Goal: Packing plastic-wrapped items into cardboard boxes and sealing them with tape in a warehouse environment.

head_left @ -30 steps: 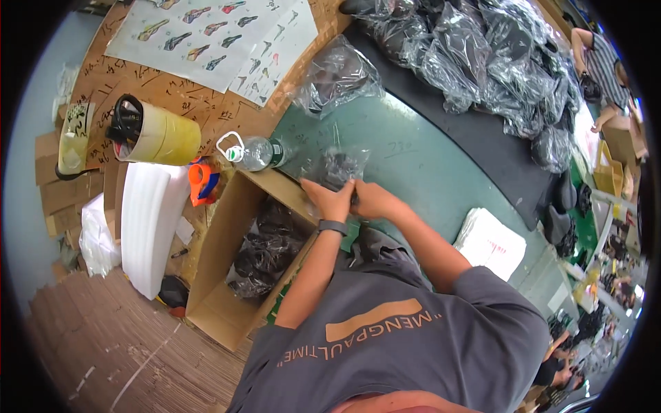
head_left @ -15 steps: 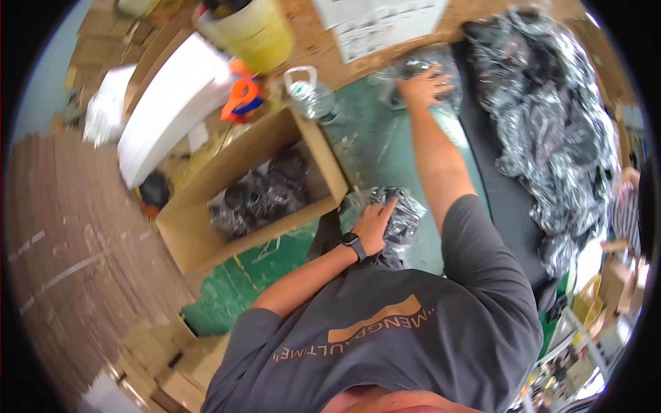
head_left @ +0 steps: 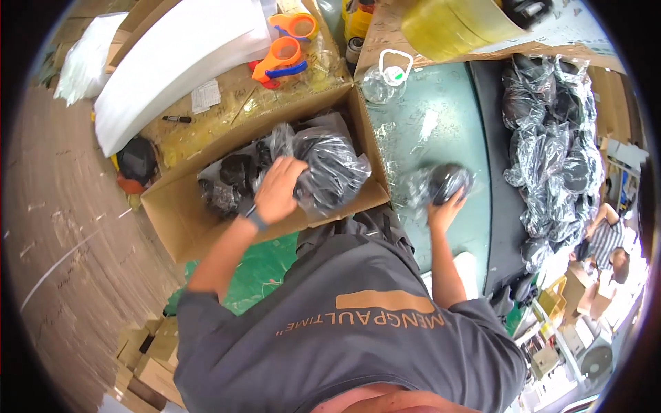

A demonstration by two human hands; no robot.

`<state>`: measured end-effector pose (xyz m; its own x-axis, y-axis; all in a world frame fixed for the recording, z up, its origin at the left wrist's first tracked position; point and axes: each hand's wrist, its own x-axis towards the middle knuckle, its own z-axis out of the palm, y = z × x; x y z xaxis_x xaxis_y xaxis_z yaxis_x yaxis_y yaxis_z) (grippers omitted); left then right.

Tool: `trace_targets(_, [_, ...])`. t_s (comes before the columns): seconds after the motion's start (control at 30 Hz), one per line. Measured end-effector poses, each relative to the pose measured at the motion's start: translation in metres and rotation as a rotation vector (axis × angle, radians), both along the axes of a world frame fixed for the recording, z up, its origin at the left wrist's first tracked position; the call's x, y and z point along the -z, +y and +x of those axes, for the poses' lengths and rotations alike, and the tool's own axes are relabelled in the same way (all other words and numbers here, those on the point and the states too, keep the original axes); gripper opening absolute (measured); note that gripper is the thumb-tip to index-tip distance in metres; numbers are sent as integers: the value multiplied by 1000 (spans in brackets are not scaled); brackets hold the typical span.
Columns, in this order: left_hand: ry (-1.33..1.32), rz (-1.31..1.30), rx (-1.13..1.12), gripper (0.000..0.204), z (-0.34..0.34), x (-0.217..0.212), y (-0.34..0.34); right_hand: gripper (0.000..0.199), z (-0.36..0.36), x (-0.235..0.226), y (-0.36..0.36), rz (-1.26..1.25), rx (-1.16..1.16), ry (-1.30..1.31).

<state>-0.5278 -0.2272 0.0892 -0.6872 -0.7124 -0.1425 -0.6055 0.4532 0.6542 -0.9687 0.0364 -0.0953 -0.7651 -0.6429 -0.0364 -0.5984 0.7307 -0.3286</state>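
Two hand-held bags (head_left: 330, 168) (head_left: 446, 182), orange-lettered shirt (head_left: 344, 344)

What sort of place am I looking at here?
Probably a packing area in a workshop or factory: there's an open cardboard box with dark, plastic-bagged items inside, a heap of similar bagged items, and what looks like stacked cardboard.

Packing workshop, stacked cardboard (head_left: 62, 186), open carton (head_left: 164, 224), bagged parts (head_left: 547, 148)

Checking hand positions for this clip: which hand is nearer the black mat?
Right. The right hand, holding a bagged item over the tabletop, is just left of the black mat; the left hand is farther left, over the cardboard box.
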Motion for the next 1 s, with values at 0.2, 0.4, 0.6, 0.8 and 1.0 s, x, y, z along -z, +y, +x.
trace_targets(0.2, [6, -403, 726, 15, -32, 306, -58, 119, 117, -26, 68, 313, 12, -54])
trace_targets(0.4, [-350, -378, 654, 33, -79, 414, -4, 127, 114, -35, 68, 340, 220, -178])
trace_targets(0.6, [185, -117, -345, 32, -145, 204, 43, 100, 39, -31, 91, -310, 578, -697])
trace_targets(0.8, [809, 989, -284, 58, -210, -13, 202, 80, 3, -157, 107, -818, 314, -2008])
trace_targets(1.0, [739, 1448, 145, 52, -278, -38, 240, 62, -282, -38, 242, -259, 282, -455])
